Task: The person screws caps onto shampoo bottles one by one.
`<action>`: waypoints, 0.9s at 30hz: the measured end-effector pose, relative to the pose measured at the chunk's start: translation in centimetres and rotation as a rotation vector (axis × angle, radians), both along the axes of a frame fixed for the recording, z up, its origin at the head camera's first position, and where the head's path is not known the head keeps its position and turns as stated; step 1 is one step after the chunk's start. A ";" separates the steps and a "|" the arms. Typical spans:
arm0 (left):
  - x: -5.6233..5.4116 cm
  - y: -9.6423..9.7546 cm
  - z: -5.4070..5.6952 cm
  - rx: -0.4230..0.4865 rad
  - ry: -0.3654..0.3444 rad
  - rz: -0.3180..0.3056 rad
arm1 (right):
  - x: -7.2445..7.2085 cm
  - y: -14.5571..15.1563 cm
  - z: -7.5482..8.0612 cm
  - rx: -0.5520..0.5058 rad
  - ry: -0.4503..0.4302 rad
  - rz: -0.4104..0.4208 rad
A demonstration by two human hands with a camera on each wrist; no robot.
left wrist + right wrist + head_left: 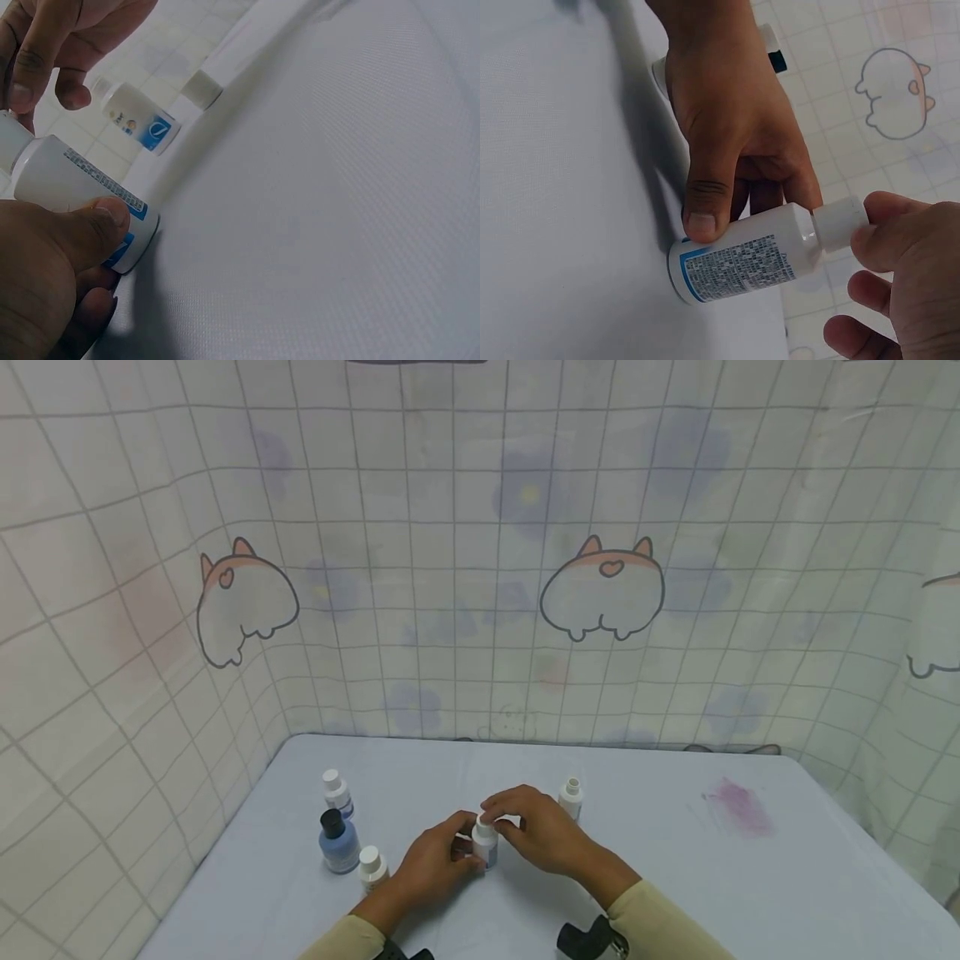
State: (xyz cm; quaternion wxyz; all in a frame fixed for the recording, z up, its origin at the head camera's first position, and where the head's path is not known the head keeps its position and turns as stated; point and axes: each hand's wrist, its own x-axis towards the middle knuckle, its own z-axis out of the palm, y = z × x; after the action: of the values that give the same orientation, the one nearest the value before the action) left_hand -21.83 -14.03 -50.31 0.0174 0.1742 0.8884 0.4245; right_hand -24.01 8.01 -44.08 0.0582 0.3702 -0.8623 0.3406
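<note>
A small white plastic bottle [486,850] stands upright on the table between both hands. My left hand [438,860] grips its body from the left, thumb across the front in the left wrist view. From the right, my right hand [542,831] pinches the white cap [838,223] between thumb and forefinger. The cap sits at the bottle's neck. In the right wrist view the printed label [739,266] with a blue border shows on the body. Just behind the right hand stands an uncapped white bottle [571,799]; a loose white cap [202,90] lies beside it.
At the left stand a capped white bottle [337,795], a blue bottle with a black cap [340,847] and another capped white bottle [372,867], close to the left forearm. A pink stain [741,807] marks the white table [675,877] at right. A patterned curtain [450,568] hangs behind.
</note>
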 end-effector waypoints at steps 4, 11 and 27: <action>0.1 0.0 0.1 0.003 0.002 0.002 | 0.0 0.0 0.0 0.006 0.019 -0.011; 0.1 0.1 0.1 0.008 -0.010 0.001 | 0.1 0.0 -0.1 0.015 -0.019 -0.022; -0.1 -0.1 -0.1 0.013 -0.015 -0.003 | 0.3 -0.1 -0.1 0.014 -0.074 -0.052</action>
State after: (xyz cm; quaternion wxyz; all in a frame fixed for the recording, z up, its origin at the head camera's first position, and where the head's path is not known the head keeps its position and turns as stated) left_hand -21.91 -14.13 -50.37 0.0234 0.1726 0.8851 0.4316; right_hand -23.69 7.93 -44.19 0.0325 0.3351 -0.8755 0.3466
